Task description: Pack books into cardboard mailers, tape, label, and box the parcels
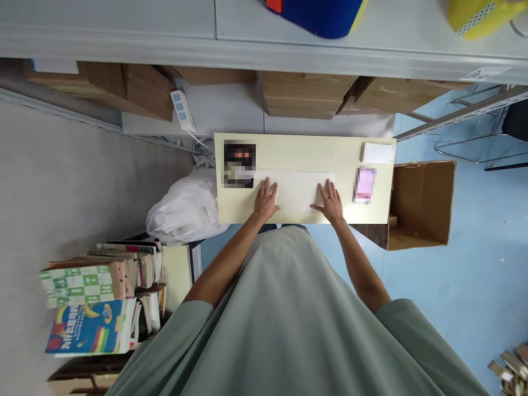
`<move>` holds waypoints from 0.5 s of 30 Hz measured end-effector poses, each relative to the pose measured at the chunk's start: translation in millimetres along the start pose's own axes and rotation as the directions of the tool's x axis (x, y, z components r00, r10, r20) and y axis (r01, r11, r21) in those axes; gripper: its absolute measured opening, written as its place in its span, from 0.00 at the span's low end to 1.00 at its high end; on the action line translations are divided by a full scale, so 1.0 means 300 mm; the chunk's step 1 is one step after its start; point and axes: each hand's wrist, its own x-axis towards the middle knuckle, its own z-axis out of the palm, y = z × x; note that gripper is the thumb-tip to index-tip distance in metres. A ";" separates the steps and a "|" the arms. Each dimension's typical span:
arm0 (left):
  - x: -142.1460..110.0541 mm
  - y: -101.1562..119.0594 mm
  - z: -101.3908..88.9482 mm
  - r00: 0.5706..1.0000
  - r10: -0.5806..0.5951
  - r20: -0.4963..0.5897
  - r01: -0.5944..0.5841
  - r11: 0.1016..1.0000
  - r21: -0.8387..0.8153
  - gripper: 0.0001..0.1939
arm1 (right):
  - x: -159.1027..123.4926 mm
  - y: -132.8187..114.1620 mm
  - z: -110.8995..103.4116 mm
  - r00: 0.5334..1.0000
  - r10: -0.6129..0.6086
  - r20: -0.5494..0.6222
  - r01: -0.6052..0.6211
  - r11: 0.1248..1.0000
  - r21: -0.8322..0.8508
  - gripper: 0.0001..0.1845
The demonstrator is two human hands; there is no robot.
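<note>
Mid-frame on that cream worktop (297, 151), the white sheet (293, 191) lies lengthwise left to right; the left hand (266, 201) and right hand (330, 203) rest palms down, fingers spread, by opposite ends, neither clearly nearer.

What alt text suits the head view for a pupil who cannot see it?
A person's left hand and right hand rest on opposite ends of a white sheet on a pale table. Books are stacked lower left.

Table (297, 153), pale yellow, rectangular. Directly on it: white paper (293, 192), flat, central; dark item (239, 151), blurred, left end; white box (378, 153), slim, far right corner; pink-lilac item (364, 183) — also blurred — just nearer than the box.
</note>
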 end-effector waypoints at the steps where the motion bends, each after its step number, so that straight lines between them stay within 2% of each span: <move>1: 0.003 -0.002 -0.007 1.000 0.010 0.002 -0.010 1.000 0.001 0.63 | 0.004 -0.008 -0.004 1.000 0.011 0.001 -0.011 1.000 0.002 0.54; 5: 0.003 -0.029 -0.066 0.998 0.050 -0.025 -0.050 0.999 -0.005 0.48 | 0.022 -0.091 -0.015 1.000 0.021 0.001 -0.021 1.000 0.008 0.55; 8: -0.010 -0.094 -0.138 0.992 0.004 -0.126 -0.009 0.999 -0.038 0.37 | 0.051 -0.227 -0.002 0.998 -0.069 0.004 0.069 0.997 0.031 0.52; 10: -0.020 -0.167 -0.190 0.967 -0.092 -0.237 0.077 0.994 -0.071 0.34 | 0.082 -0.344 0.022 0.988 -0.151 0.006 0.151 0.987 0.059 0.50; 12: -0.026 -0.256 -0.238 0.917 -0.222 -0.331 0.196 0.974 -0.111 0.33 | 0.121 -0.468 0.058 0.971 -0.237 0.014 0.235 0.968 0.087 0.49; 15: -0.024 -0.389 -0.289 0.850 -0.383 -0.360 0.349 0.924 -0.159 0.32 | 0.182 -0.638 0.122 0.934 -0.357 0.032 0.352 0.929 0.111 0.48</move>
